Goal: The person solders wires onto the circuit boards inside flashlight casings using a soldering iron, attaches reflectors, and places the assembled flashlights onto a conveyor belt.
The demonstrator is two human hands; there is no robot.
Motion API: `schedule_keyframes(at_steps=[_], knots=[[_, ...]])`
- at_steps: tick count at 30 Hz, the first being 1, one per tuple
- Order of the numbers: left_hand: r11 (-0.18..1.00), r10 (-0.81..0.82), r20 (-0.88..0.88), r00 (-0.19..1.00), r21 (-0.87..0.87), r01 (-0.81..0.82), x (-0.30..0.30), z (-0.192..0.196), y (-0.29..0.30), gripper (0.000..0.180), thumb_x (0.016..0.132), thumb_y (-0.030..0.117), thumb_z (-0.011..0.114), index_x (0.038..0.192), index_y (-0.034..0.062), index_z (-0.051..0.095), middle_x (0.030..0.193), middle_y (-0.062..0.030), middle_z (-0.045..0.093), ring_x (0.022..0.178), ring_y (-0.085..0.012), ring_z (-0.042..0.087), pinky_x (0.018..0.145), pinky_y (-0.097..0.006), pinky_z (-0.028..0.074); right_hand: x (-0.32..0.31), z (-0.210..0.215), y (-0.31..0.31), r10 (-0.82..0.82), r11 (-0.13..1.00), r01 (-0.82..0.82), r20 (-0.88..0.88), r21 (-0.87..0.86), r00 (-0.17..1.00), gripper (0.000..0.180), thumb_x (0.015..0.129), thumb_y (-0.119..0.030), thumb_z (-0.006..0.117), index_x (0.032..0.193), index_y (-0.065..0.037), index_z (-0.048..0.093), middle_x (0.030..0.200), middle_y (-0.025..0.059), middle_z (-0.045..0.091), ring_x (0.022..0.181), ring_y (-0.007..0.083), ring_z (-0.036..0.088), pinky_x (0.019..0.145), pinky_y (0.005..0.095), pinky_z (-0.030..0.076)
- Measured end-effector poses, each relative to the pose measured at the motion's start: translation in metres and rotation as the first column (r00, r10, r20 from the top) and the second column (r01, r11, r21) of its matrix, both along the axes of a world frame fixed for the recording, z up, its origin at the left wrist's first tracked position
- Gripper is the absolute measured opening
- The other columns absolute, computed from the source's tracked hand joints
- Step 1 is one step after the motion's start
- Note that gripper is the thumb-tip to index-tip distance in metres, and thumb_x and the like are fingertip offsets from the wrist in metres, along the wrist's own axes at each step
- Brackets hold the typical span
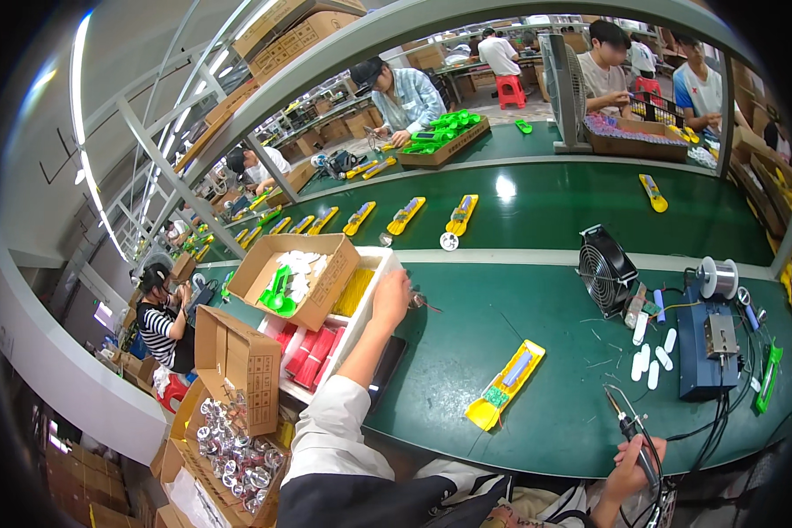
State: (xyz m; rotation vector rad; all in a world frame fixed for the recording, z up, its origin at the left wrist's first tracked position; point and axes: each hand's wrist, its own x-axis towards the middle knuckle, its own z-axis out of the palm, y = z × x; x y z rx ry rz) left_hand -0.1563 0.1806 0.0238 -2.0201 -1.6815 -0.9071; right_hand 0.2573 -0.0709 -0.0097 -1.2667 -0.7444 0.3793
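Observation:
My right hand is closed around the handle of a soldering iron, whose tip points up and left over the green bench. My left hand reaches forward past the white foam box, its fingers curled. A small piece with thin reddish wires shows beside its fingers; what the fingers hold is mostly hidden. Between my hands, a yellow flashlight half-shell lies tilted on the bench, holding a blue cylindrical battery and a green circuit board. Thin wires stick out of it.
A carton of silvery lamp reflectors stands at lower left, near red wire bundles. A black fan, solder spool and blue soldering station stand right, beside white pieces. Yellow shells line the belt. Several people work beyond.

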Motion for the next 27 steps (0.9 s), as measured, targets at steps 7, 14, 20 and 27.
schedule_keyframes(at_steps=[7,14,20,27], knots=[[0.961,-0.243,0.304,0.921,-0.05,0.271,0.039,0.04,-0.063,0.008,0.076,0.006,0.054,0.081,-0.0003,0.056,0.072,-0.0148,0.056,0.069,-0.0295,0.054,0.062,-0.034,0.042,0.002,0.003,0.0,0.069,0.997,-0.07,-0.042,-0.024,0.997,0.013,0.076,-0.004,0.055,0.078,-0.002,0.042,0.055,0.0062,0.05,0.041,0.0056,0.042,0.039,0.0168,0.034],[0.896,-0.21,0.406,0.89,-0.284,0.341,0.102,0.024,-0.177,0.01,0.068,-0.002,0.061,0.077,0.0008,0.057,0.069,-0.0091,0.057,0.06,-0.021,0.052,0.056,-0.029,0.042,-0.005,0.008,0.007,0.033,0.999,-0.033,0.032,0.001,0.999,0.013,0.076,-0.004,0.056,0.076,-0.002,0.043,0.051,0.0065,0.05,0.035,0.0055,0.04,0.034,0.0162,0.031],[0.92,-0.151,0.489,0.859,-0.248,0.303,0.131,-0.01,-0.2,0.01,0.067,0.0,0.061,0.075,0.0042,0.057,0.071,-0.0071,0.057,0.063,-0.021,0.051,0.06,-0.029,0.039,0.0,0.004,0.005,0.025,1.0,-0.025,0.016,-0.017,1.0,0.015,0.076,-0.005,0.057,0.076,-0.001,0.042,0.052,0.0079,0.051,0.035,0.0057,0.041,0.033,0.0165,0.032],[0.948,-0.02,0.662,0.75,-0.227,0.225,0.141,-0.018,-0.207,0.009,0.066,0.003,0.062,0.074,0.006,0.059,0.07,-0.0045,0.056,0.063,-0.0198,0.048,0.063,-0.03,0.036,-0.004,0.006,0.007,0.015,0.997,-0.015,0.002,-0.076,1.0,0.012,0.077,-0.004,0.052,0.076,-0.001,0.04,0.05,0.0095,0.051,0.033,0.007,0.04,0.032,0.0163,0.031]])
